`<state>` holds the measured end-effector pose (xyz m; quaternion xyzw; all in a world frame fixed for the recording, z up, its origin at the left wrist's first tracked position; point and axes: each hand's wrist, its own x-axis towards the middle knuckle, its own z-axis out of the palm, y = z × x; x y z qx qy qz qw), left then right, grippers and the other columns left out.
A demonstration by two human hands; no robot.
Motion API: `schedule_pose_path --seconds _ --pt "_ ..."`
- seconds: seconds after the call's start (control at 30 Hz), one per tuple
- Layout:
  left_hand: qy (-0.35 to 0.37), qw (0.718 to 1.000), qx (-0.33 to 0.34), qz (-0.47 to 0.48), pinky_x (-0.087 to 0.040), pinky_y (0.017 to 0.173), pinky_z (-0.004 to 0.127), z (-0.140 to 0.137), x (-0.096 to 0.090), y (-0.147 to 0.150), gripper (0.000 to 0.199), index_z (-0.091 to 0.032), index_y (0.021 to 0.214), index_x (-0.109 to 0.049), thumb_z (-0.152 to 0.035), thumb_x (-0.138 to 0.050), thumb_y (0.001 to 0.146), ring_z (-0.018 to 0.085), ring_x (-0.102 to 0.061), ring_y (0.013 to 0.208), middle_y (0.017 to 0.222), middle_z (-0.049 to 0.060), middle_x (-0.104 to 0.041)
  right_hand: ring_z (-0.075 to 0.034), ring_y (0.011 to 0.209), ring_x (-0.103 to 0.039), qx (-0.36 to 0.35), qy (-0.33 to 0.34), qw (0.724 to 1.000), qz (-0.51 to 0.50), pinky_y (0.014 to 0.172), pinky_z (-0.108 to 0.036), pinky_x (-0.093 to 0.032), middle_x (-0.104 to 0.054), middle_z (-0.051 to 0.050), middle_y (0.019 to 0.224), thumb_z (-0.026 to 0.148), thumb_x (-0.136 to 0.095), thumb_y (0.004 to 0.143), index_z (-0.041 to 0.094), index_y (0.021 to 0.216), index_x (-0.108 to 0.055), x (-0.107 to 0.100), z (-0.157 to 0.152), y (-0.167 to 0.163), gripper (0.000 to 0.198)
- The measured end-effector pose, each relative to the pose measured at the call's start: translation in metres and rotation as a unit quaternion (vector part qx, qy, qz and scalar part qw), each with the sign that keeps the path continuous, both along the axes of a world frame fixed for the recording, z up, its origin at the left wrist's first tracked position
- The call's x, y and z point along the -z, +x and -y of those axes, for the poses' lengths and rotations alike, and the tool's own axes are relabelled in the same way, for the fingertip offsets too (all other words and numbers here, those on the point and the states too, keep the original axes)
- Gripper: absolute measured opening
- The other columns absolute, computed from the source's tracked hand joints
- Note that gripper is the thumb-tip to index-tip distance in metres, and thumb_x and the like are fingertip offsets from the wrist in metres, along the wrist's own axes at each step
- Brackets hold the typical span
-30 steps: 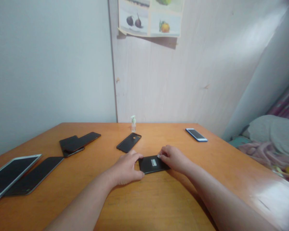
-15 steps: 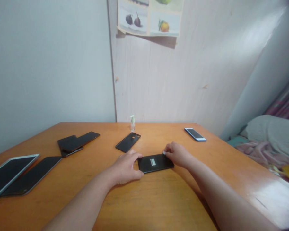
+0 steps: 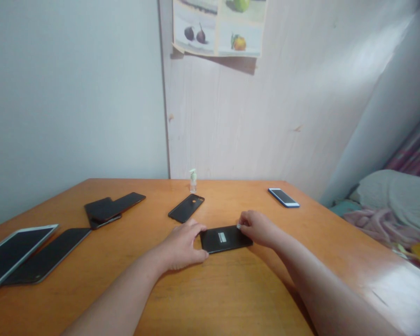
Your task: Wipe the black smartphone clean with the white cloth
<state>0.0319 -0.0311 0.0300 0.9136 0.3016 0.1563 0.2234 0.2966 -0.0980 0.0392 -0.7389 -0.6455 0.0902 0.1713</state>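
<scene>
A black phone (image 3: 213, 242) lies flat on the wooden table in front of me, with a small pale rectangle in the middle of its upper face. My left hand (image 3: 187, 245) grips its left end, thumb at the near corner and fingers at the far one. At the far right corner, my right hand (image 3: 255, 226) is closed in a pinch on a small white piece (image 3: 238, 227), which touches the phone. Its material is mostly hidden by the fingers. Just beyond my left hand rests a black phone case (image 3: 186, 208) with a round hole.
A small clear pump bottle (image 3: 193, 182) stands at the back of the table (image 3: 231, 298). A white-faced phone in a blue case (image 3: 283, 198) lies at back right. On the left are overlapping dark phones (image 3: 119, 207), a white tablet (image 3: 17, 252) and a dark tablet (image 3: 49, 256).
Both hands hold nearly the same places on the phone. The whole view has shifted very slightly downward; the other things on the table have stayed put.
</scene>
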Motion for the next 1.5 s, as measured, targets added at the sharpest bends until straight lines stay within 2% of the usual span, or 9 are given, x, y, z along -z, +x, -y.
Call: schedule_pose_path --seconds 0.13,0.3,0.63,0.87,1.03,1.13,1.27,1.4,1.5 --pt "0.015 1.000 0.000 0.004 -0.047 0.085 0.034 -0.002 0.004 -0.001 0.060 -0.023 0.122 -0.058 -0.039 -0.070 0.066 0.026 -0.056 0.100 0.114 0.008 -0.056 -0.014 0.072 -0.057 -0.045 0.002 0.999 -0.014 0.061 -0.023 -0.037 -0.066 -0.003 0.081 0.020 -0.063 0.075 0.020 0.079 -0.069 0.001 0.001 -0.007 0.007" --pt "0.043 0.999 -0.004 0.003 -0.042 0.096 0.038 -0.006 0.009 -0.001 0.064 -0.022 0.124 -0.057 -0.048 -0.070 0.068 0.029 -0.050 0.110 0.119 0.010 -0.054 -0.015 0.070 -0.057 0.010 0.015 1.000 -0.019 0.060 -0.025 -0.036 -0.067 -0.004 0.078 0.022 -0.062 0.077 0.017 0.081 -0.068 0.006 -0.005 0.002 0.008" --pt "0.017 1.000 -0.021 -0.010 -0.043 0.090 0.037 -0.006 0.005 0.001 0.055 -0.024 0.113 -0.062 -0.048 -0.073 0.065 0.028 -0.051 0.105 0.112 0.007 -0.056 -0.015 0.066 -0.055 0.079 0.024 0.994 -0.075 0.057 -0.024 -0.034 -0.066 -0.004 0.072 0.028 -0.065 0.078 0.016 0.077 -0.064 0.014 -0.013 0.012 0.012" --pt "-0.030 0.998 -0.034 0.045 -0.043 0.089 0.037 -0.003 0.005 0.002 0.055 -0.023 0.108 -0.055 -0.037 -0.077 0.060 0.027 -0.053 0.105 0.110 0.005 -0.057 -0.011 0.053 -0.054 0.088 0.046 0.977 -0.190 0.050 -0.021 -0.037 -0.059 0.001 0.061 0.029 -0.058 0.084 0.017 0.081 -0.059 0.014 -0.013 0.006 0.012" --pt "-0.083 0.988 -0.020 0.126 -0.045 0.070 0.026 0.001 0.012 0.009 0.052 -0.023 0.115 -0.043 -0.022 -0.067 0.069 0.016 -0.059 0.081 0.087 -0.002 -0.059 -0.010 0.054 -0.056 0.065 0.099 0.962 -0.246 0.051 -0.021 -0.042 -0.059 0.002 0.068 0.032 -0.053 0.087 0.018 0.085 -0.055 0.009 -0.013 0.004 0.015" --pt "-0.061 0.985 -0.050 0.156 -0.042 0.062 0.025 -0.002 0.014 0.012 0.046 -0.024 0.117 -0.040 -0.020 -0.060 0.076 0.014 -0.057 0.068 0.074 -0.006 -0.054 -0.012 0.060 -0.058 0.033 0.143 0.954 -0.261 0.055 -0.021 -0.043 -0.060 0.001 0.070 0.036 -0.052 0.088 0.018 0.086 -0.055 0.009 -0.014 0.004 0.018" --pt "-0.015 0.979 -0.099 0.178 -0.043 0.064 0.027 -0.009 0.016 0.011 0.039 -0.022 0.117 -0.043 -0.024 -0.056 0.081 0.015 -0.058 0.067 0.074 -0.005 -0.055 -0.013 0.062 -0.059 -0.003 0.188 0.942 -0.278 0.057 -0.023 -0.044 -0.063 0.000 0.071 0.038 -0.053 0.087 0.018 0.087 -0.057 0.011 -0.016 0.002 0.021" --pt "-0.007 0.981 -0.096 0.171 -0.043 0.065 0.028 -0.008 0.014 0.012 0.020 -0.021 0.102 -0.053 -0.035 -0.051 0.087 0.017 -0.059 0.069 0.073 -0.002 -0.058 -0.013 0.061 -0.059 0.024 0.181 0.950 -0.254 0.056 -0.023 -0.043 -0.064 0.000 0.068 0.039 -0.051 0.088 0.018 0.089 -0.060 0.011 -0.017 0.003 0.024" --pt "-0.009 0.981 -0.079 0.177 -0.042 0.064 0.027 -0.002 0.011 0.015 0.018 -0.020 0.092 -0.056 -0.037 -0.048 0.089 0.017 -0.060 0.070 0.074 -0.001 -0.062 -0.014 0.063 -0.059 0.051 0.190 0.952 -0.234 0.057 -0.024 -0.042 -0.064 0.000 0.068 0.040 -0.051 0.088 0.018 0.087 -0.063 0.008 -0.016 0.007 0.025"
